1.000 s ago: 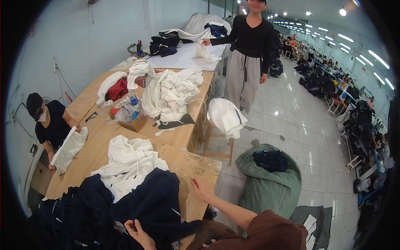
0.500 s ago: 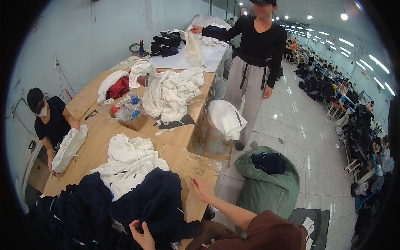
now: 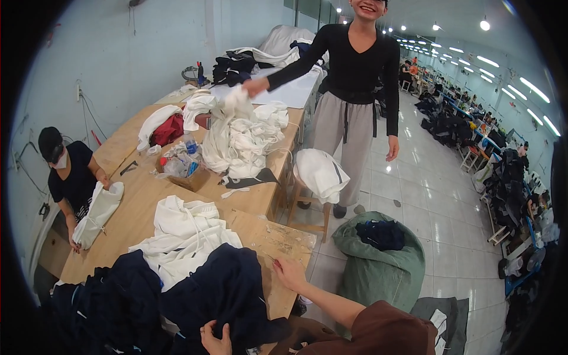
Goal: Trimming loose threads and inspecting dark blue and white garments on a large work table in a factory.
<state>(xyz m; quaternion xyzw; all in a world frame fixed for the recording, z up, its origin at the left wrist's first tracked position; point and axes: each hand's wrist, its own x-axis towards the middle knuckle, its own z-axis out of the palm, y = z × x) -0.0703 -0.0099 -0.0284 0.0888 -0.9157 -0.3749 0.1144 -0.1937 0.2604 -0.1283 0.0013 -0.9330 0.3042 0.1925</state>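
Below me on the table, my left hand [image 3: 216, 338] is at the near edge of a dark navy garment [image 3: 222, 287], its thumb and fingers curled on the cloth. My right hand [image 3: 290, 274] rests over the bare wood by the table's right corner, fingers drawn together; whatever small thing is in them, if any, cannot be made out. Beyond the navy garment lies a crumpled white garment [image 3: 183, 236] with a drawstring. A heap of navy clothes [image 3: 106, 305] spreads to the left.
Across the table, a co-worker [image 3: 364, 77] reaches over a white garment pile [image 3: 242, 145]; another person [image 3: 71, 177] handles white cloth at left. A box of odds and ends [image 3: 186, 177], a stool with white cloth [image 3: 322, 174] and a green sack [image 3: 378, 266] stand around.
The standing co-worker's arm has swung down and left, bringing a white cloth onto the white pile. My left hand has shifted slightly right and lower along the navy garment. My right hand hardly moved.
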